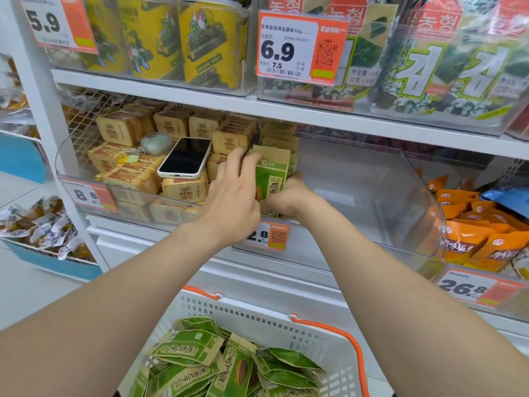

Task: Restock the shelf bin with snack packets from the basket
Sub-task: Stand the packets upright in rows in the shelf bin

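Both hands are at the left end of the clear plastic shelf bin. We note an upright green-and-tan paper snack packet there, at the front of a row of like packets and directly between the two hands.

Left hand: fingers nearly straight and slightly spread, laid against the packet's left edge and top corner, pressing.

Right hand: curled round the packet's lower right edge, gripping it; fingertips hidden behind the packet.

Below the forearms we see the white perforated plastic basket with orange handles, holding a loose heap of green packets.

In the neighbouring bin to the left, a white-cased phone lies face up on tan wrapped blocks.
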### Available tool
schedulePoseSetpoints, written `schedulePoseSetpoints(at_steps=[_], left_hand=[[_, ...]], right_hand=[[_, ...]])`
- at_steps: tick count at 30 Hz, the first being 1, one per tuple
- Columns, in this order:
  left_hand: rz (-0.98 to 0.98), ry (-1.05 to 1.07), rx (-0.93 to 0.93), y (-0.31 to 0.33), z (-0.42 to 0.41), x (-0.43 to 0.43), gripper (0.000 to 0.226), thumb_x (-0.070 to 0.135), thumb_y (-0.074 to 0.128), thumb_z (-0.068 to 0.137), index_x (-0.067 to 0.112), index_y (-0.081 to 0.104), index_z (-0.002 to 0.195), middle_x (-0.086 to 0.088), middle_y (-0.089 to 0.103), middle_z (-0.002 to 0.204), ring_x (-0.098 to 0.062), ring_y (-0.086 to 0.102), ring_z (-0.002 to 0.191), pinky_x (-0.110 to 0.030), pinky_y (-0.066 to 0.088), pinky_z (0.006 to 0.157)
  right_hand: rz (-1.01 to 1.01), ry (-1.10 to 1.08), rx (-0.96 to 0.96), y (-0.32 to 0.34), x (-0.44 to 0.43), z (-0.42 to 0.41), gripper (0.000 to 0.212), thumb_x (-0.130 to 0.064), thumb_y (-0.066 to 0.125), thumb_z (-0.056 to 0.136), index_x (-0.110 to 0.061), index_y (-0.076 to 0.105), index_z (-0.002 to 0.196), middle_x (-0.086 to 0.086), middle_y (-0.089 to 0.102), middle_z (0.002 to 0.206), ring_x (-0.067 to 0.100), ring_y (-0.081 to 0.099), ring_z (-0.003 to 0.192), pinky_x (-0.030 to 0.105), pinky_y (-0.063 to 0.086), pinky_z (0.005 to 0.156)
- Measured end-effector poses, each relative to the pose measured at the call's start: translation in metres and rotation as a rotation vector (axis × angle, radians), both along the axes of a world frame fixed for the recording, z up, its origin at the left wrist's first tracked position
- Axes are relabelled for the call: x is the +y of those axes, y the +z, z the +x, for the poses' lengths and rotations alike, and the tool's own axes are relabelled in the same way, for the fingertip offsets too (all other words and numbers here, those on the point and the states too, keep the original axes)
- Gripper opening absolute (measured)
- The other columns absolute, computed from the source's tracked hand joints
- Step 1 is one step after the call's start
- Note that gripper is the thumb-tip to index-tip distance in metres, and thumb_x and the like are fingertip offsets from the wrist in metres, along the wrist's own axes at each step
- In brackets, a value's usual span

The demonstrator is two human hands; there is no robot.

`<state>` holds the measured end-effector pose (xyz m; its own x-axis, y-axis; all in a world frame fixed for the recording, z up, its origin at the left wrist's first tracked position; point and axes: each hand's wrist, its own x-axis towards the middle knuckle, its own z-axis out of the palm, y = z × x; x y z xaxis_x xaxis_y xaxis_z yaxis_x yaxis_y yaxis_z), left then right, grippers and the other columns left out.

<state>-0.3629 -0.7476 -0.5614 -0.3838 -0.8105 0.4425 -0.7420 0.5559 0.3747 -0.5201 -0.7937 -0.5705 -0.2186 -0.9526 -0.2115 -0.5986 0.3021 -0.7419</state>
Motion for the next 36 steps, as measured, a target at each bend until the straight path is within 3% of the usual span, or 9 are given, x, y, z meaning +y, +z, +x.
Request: schedulePoseSetpoints(at_steps=[4, 8, 12, 16, 20, 25, 29, 32, 36], left_hand=[[-0.003, -0.011, 0.006, -0.001, 0.001, -0.002, 0.091, 0.000, 0.057, 0.085, 0.014, 0.016, 0.165, -0.017, 0.011, 0.169, -0.044, 0.028, 0.144, -0.058, 0.034, 0.117], [0.010, -0.017, -0.020, 0.000, 0.000, -0.001, 0.090, 0.000, 0.056, 0.087, 0.022, 0.017, 0.165, -0.016, 0.005, 0.171, -0.045, 0.025, 0.146, -0.058, 0.035, 0.115], [0.007, -0.023, -0.015, -0.001, -0.002, -0.002, 0.090, -0.001, 0.055, 0.088, 0.023, 0.015, 0.165, -0.014, 0.006, 0.171, -0.042, 0.026, 0.144, -0.056, 0.035, 0.114], [0.012, -0.026, -0.021, -0.002, 0.000, -0.003, 0.090, 0.002, 0.055, 0.090, 0.024, 0.013, 0.166, -0.014, 0.005, 0.171, -0.043, 0.026, 0.145, -0.057, 0.035, 0.115], [-0.015, -0.011, -0.071, -0.001, 0.001, -0.003, 0.090, 0.005, 0.054, 0.092, 0.023, 0.008, 0.167, -0.012, -0.003, 0.173, -0.045, 0.028, 0.143, -0.060, 0.038, 0.112], [-0.045, -0.003, -0.098, -0.002, 0.001, -0.004, 0.093, 0.008, 0.055, 0.092, 0.026, 0.003, 0.167, -0.007, -0.005, 0.174, -0.045, 0.031, 0.141, -0.060, 0.038, 0.110], [-0.037, -0.011, -0.059, -0.001, 0.001, -0.001, 0.081, 0.004, 0.057, 0.088, 0.028, 0.024, 0.157, -0.009, 0.008, 0.169, -0.045, 0.035, 0.137, -0.060, 0.040, 0.106], [-0.031, -0.002, -0.085, 0.000, 0.003, 0.000, 0.059, 0.006, 0.057, 0.090, 0.026, 0.040, 0.143, -0.007, 0.012, 0.166, -0.044, 0.035, 0.134, -0.058, 0.041, 0.101], [-0.015, 0.034, -0.129, -0.001, 0.004, 0.000, 0.040, 0.014, 0.054, 0.095, 0.024, 0.052, 0.133, -0.005, 0.012, 0.165, -0.042, 0.033, 0.134, -0.057, 0.039, 0.103]], right_hand=[[-0.110, -0.074, -0.159, 0.009, 0.005, 0.007, 0.094, -0.022, 0.092, 0.039, -0.020, 0.049, 0.123, 0.001, 0.067, 0.111, 0.023, 0.066, 0.109, 0.044, 0.058, 0.097], [-0.125, -0.118, -0.239, 0.009, 0.006, 0.007, 0.142, -0.020, 0.091, 0.026, -0.019, 0.029, 0.154, 0.007, 0.053, 0.146, 0.028, 0.053, 0.135, 0.046, 0.056, 0.104], [-0.091, -0.007, -0.329, 0.015, 0.014, 0.000, 0.060, 0.012, 0.085, 0.057, -0.020, 0.069, 0.106, 0.003, 0.078, 0.107, 0.026, 0.072, 0.109, 0.048, 0.058, 0.100], [-0.108, 0.028, -0.322, 0.010, 0.013, 0.004, 0.049, 0.009, 0.084, 0.061, -0.021, 0.076, 0.100, -0.001, 0.080, 0.099, 0.021, 0.073, 0.101, 0.044, 0.059, 0.098], [-0.110, 0.024, -0.374, 0.010, 0.015, 0.005, 0.080, 0.000, 0.088, 0.043, -0.018, 0.068, 0.118, 0.001, 0.079, 0.105, 0.022, 0.073, 0.103, 0.040, 0.062, 0.090], [-0.133, 0.053, -0.399, 0.018, 0.025, 0.001, 0.051, 0.014, 0.078, 0.073, -0.025, 0.066, 0.103, 0.002, 0.078, 0.105, 0.022, 0.072, 0.100, 0.037, 0.058, 0.080], [0.001, 0.063, -0.308, 0.018, 0.031, -0.006, 0.055, -0.003, 0.086, 0.079, -0.030, 0.049, 0.110, 0.000, 0.070, 0.118, 0.025, 0.064, 0.115, 0.052, 0.052, 0.102], [-0.009, 0.046, -0.281, 0.022, 0.036, -0.008, 0.068, -0.002, 0.086, 0.080, -0.022, 0.044, 0.129, 0.002, 0.068, 0.118, 0.025, 0.064, 0.114, 0.051, 0.056, 0.100], [-0.013, 0.066, -0.306, 0.025, 0.042, -0.010, 0.058, 0.005, 0.083, 0.080, -0.026, 0.050, 0.115, 0.003, 0.072, 0.116, 0.024, 0.070, 0.108, 0.049, 0.059, 0.096]])
